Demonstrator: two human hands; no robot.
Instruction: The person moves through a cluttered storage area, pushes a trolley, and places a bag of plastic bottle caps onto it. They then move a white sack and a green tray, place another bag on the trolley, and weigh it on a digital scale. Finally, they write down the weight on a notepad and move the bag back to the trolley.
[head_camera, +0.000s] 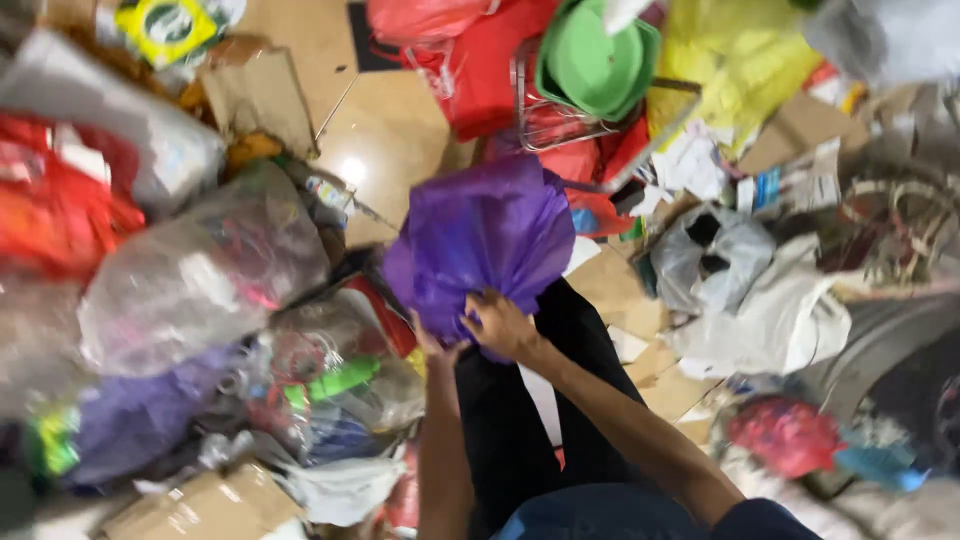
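Observation:
A crumpled purple plastic bag (480, 235) hangs in front of me, over my dark trouser legs. My right hand (503, 325) grips its lower edge with the fingers closed on the plastic. My left hand (432, 343) is mostly hidden under the bag's bottom left corner and also holds it. The whole view is blurred by motion.
Clear bags stuffed with mixed plastic waste (205, 270) pile up on the left. Green plastic bowls (595, 55) sit on a wire rack at the top, beside red bags (475, 60). White and grey bags (745, 290), cardboard (205, 510) and paper scraps litter the tan floor (385, 140).

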